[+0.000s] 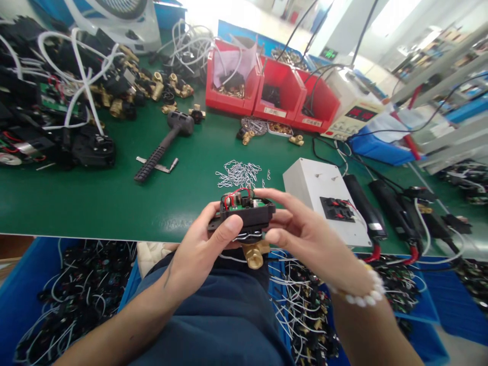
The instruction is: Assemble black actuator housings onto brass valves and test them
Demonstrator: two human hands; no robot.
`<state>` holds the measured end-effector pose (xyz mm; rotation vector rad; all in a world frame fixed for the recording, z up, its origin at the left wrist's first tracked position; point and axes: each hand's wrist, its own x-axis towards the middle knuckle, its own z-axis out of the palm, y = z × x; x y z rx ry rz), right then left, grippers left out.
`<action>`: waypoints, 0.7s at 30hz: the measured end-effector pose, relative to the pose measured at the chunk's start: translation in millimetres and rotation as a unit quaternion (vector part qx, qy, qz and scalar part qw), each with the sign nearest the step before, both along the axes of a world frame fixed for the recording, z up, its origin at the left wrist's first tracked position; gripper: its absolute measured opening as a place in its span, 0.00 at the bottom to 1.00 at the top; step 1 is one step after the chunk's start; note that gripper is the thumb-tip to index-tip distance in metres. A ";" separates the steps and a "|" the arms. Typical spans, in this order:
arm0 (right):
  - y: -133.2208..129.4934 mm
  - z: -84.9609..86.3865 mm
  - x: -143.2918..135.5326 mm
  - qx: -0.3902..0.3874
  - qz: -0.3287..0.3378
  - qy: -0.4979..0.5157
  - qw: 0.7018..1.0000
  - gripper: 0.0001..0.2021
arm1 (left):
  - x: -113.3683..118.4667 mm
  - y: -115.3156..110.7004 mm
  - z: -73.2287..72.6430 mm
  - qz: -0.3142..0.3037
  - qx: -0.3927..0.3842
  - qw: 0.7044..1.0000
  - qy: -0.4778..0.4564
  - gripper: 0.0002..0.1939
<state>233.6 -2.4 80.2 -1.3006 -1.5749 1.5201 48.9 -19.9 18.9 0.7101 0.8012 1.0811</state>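
Between my hands, at the table's front edge, is a black valve actuator (246,217) with its housing uncovered, showing a green circuit board and red and black wires. A brass valve body (254,255) juts out below it, and a bent metal clip (248,236) lies across the joint. My left hand (208,239) grips the housing from the left, thumb along its near side. Fingers of my right hand (301,231) curl round the right side, the index finger at the top rim. Just beyond lies a pile of silver R-clips (239,174).
A black mallet (165,145) lies left, near heaped actuators (87,142) and brass fittings (157,86). Red bins (278,91) stand at the back. To the right are a grey switch box (324,198) and black electric screwdrivers (364,208). Blue crates (23,290) sit below the table.
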 end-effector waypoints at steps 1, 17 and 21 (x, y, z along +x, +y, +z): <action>7.7 6.8 11.5 0.052 -0.023 -0.062 0.996 0.27 | 0.4 1.7 2.4 -0.007 -0.014 1.000 -0.013 0.28; 108.5 -27.9 125.5 0.164 -0.252 -0.276 0.913 0.04 | -4.4 -3.8 15.2 -0.033 -0.031 0.999 -0.007 0.33; 106.4 -25.6 121.5 0.170 -0.247 -0.297 0.906 0.03 | -8.4 -7.0 16.6 -0.055 -0.015 0.998 0.007 0.33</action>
